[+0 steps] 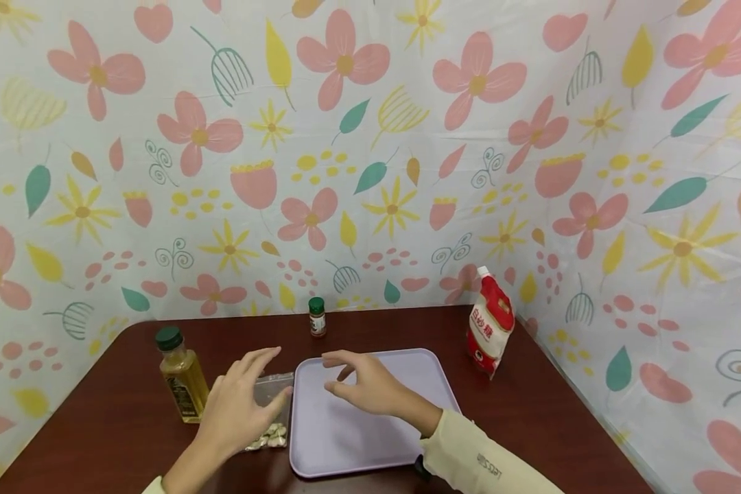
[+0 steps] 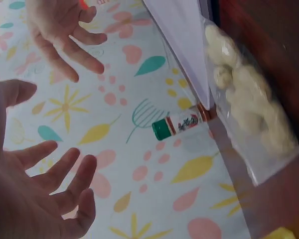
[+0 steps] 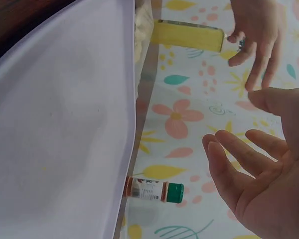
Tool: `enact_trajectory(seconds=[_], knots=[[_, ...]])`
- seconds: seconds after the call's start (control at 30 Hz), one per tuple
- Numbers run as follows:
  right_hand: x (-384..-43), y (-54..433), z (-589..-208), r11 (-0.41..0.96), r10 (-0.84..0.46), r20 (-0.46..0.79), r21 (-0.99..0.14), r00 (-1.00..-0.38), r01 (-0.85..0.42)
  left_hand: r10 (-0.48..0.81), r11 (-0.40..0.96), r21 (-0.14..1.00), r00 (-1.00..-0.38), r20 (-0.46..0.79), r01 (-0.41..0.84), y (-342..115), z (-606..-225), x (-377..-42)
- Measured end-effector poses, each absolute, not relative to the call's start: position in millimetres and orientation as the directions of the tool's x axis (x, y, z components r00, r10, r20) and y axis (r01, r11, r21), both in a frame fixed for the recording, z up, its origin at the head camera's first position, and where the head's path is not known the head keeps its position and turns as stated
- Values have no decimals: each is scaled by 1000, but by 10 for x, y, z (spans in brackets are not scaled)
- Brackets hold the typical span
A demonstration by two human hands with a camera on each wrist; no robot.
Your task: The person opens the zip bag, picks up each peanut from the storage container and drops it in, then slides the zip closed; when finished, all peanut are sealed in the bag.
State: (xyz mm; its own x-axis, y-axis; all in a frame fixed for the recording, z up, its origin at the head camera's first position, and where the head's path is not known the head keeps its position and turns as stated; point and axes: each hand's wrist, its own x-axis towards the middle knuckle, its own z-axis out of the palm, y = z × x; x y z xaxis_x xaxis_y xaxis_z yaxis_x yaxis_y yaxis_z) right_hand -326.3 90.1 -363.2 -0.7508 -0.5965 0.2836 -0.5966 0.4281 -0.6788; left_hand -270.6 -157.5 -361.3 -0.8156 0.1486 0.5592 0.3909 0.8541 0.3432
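Note:
My left hand (image 1: 237,405) hovers above a clear zip bag (image 1: 274,433) of pale, lumpy pieces, its fingers loosely bent around nothing. Over the lavender tray (image 1: 370,449) is my right hand (image 1: 370,384), with thumb and fingers apart and nothing between them. The two palms face each other with a gap between. In the left wrist view the bag (image 2: 251,99) lies right beside the tray, and the pieces look whitish and rounded; their exact kind I cannot tell.
An oil bottle with a green cap (image 1: 185,381) stands at the left. Behind the tray is a small green-capped spice jar (image 1: 317,318). A red and white spouted pouch (image 1: 490,322) stands at the back right. Flower-patterned sheeting (image 1: 358,158) borders the dark table (image 1: 234,335).

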Motion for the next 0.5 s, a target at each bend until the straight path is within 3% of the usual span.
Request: enact_trajectory(seconds=[0.27,0.5], knots=[[-3182,1006,-3645,400,-525,299,-740,-797,-541,183,800,456,-883,432,389,-1445,-3672,-2748],[-3089,1167,-3663,379,-484,367,-730,-794,-568,236,740,525,-894,382,420,-1347,-3653,-2765]])
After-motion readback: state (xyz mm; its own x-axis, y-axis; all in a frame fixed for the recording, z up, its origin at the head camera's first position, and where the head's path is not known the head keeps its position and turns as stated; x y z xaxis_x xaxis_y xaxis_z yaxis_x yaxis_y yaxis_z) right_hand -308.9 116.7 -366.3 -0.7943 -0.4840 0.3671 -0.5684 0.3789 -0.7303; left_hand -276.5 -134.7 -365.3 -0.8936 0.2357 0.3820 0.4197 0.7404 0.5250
